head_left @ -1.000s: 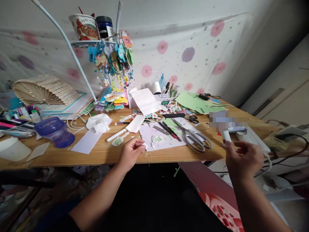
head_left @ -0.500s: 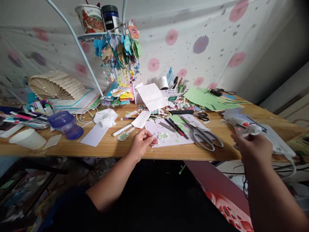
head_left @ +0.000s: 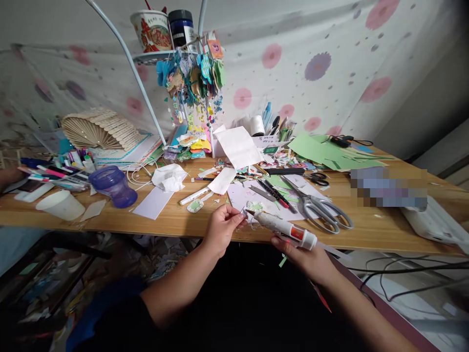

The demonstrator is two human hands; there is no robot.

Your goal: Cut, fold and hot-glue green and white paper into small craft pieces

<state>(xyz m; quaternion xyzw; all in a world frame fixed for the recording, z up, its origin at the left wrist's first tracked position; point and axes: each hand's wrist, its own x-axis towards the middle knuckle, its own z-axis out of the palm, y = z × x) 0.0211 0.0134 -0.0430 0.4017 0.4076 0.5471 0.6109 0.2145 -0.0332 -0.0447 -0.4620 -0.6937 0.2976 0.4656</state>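
Observation:
My right hand (head_left: 309, 261) is wrapped round a white hot glue gun (head_left: 280, 226), with a clear glue stick (head_left: 334, 251) jutting from its back end. The gun's nozzle points left, at or very close to a small whitish piece of paper (head_left: 244, 212) pinched in the fingertips of my left hand (head_left: 223, 230). Just behind the nozzle a white and green paper flower (head_left: 255, 206) lies on a white sheet (head_left: 238, 191). Another such small cut-out (head_left: 195, 206) rests on the table to the left of my left hand.
Large grey scissors (head_left: 322, 210), pens (head_left: 274, 194) and a craft knife (head_left: 262, 192) lie behind my hands. To the left stand a purple cup (head_left: 114, 186) and a white cup (head_left: 60, 205). Green paper (head_left: 322, 151) lies at the back right. At the far left edge another person's hand (head_left: 10, 177) shows.
My right hand has brought the glue gun from the right side of the table to my left hand. My left hand keeps its pinch. The view has shifted slightly.

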